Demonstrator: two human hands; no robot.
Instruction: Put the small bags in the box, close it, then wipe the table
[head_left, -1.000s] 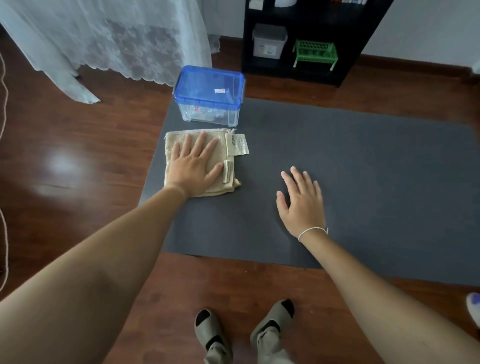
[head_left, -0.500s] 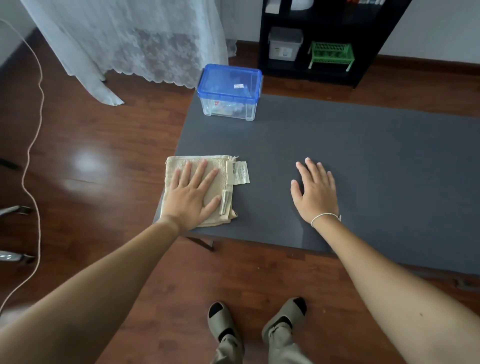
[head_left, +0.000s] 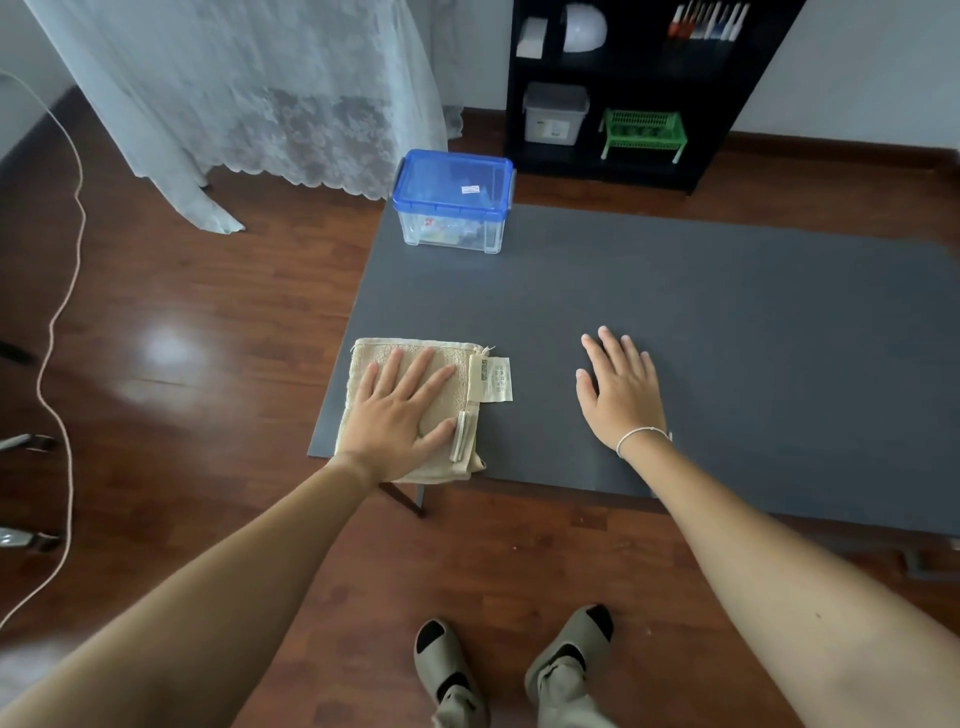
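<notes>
Beige folded towel (head_left: 415, 405) lies at the near-left corner of the grey table (head_left: 727, 322), pinned under the flat, open left hand (head_left: 400, 415), so wiping well means even palm pressure in overlapping strokes, clear of the lidded blue-topped box (head_left: 454, 202) at the far-left corner, while the open right hand (head_left: 621, 387) braces, grasping nothing.

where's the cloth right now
In the head view, the cloth lies flat under the left hand at the table's near left corner.
</notes>
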